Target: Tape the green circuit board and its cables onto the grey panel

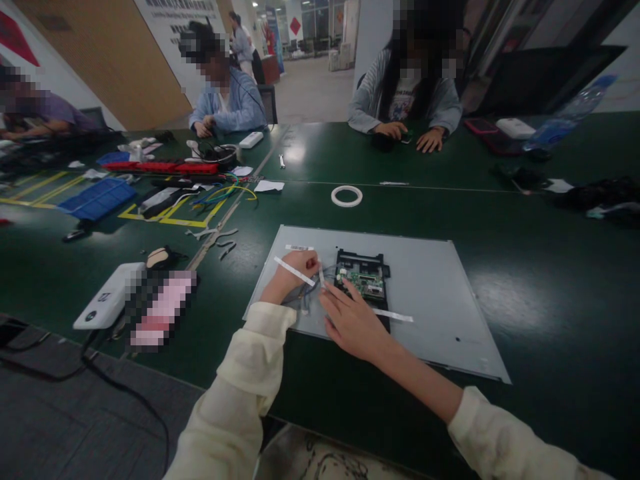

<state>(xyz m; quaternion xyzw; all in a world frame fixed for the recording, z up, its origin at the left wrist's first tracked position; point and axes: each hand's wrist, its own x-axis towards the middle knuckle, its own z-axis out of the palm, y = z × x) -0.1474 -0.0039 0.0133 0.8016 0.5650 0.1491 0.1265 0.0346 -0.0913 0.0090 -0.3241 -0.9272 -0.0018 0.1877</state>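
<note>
Near the front edge of the dark green surface (525, 220), two cream-sleeved arms reached over a grey metal panel (430, 293) that lay flat there. On the panel's near-left part, the right hand (353, 321) rested palm down with fingers spread and loose, its fingertips touching the panel just beside a small green circuit board (364, 280) seated in a black frame. The left hand (293, 270) was pinched shut on a white strip (294, 271), held slantwise above a bundle of thin wires (305, 297) that ran from the board's left side. Another white strip (395, 315) lay on the panel to the right of the right hand. Toward the surface's left edge sat a white box (107, 297), with a small beige and black device (161, 257) just beyond it. Farther back, near the middle of the surface, lay a white tape ring (347, 195). Along the far-left part were a blue tray (97, 198), coloured cables (225, 193) and a red power strip (167, 167). At the far edge, a person in a grey jacket (405, 100) sat with both hands on the surface, and a person in a blue top (227, 100) sat to the left.
</note>
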